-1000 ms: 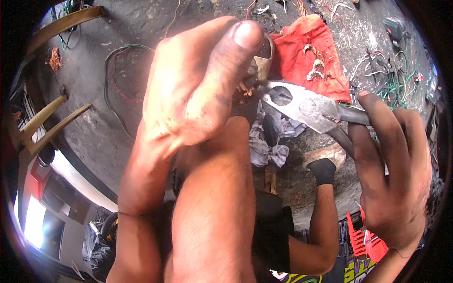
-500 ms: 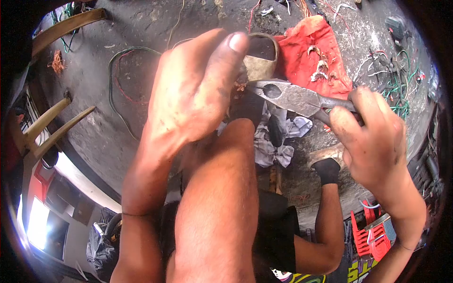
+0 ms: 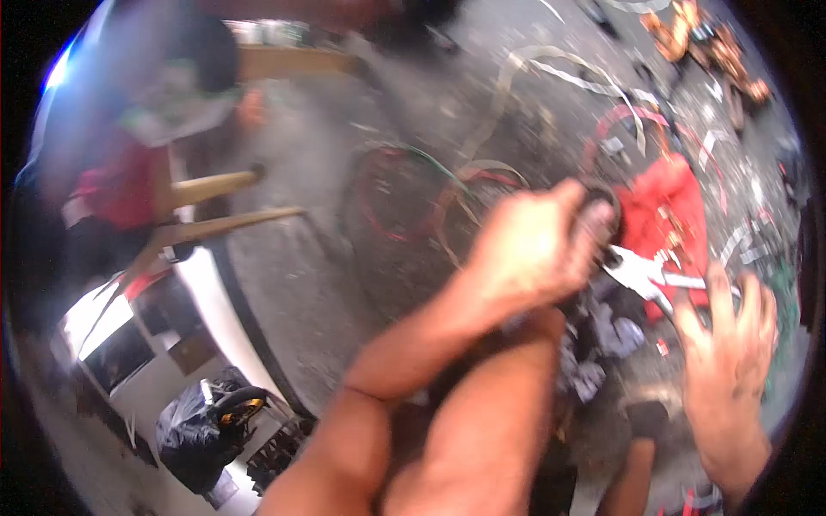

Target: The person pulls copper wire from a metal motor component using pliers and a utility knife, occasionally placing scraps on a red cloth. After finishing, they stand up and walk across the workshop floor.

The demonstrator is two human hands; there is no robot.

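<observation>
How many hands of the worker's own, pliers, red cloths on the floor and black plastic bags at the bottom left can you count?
Hands: 2 (left hand, right hand)
Pliers: 1
Red cloth: 1
Black plastic bag: 1
Total: 5

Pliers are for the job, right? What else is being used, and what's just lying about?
Seem part of the job:
pliers, in the right hand
left hand, closed near the pliers' tip; what it grips is too blurred to tell

Probably just lying about:
black plastic bag
copper-coloured bundle
red cloth, though that's less certain
</observation>
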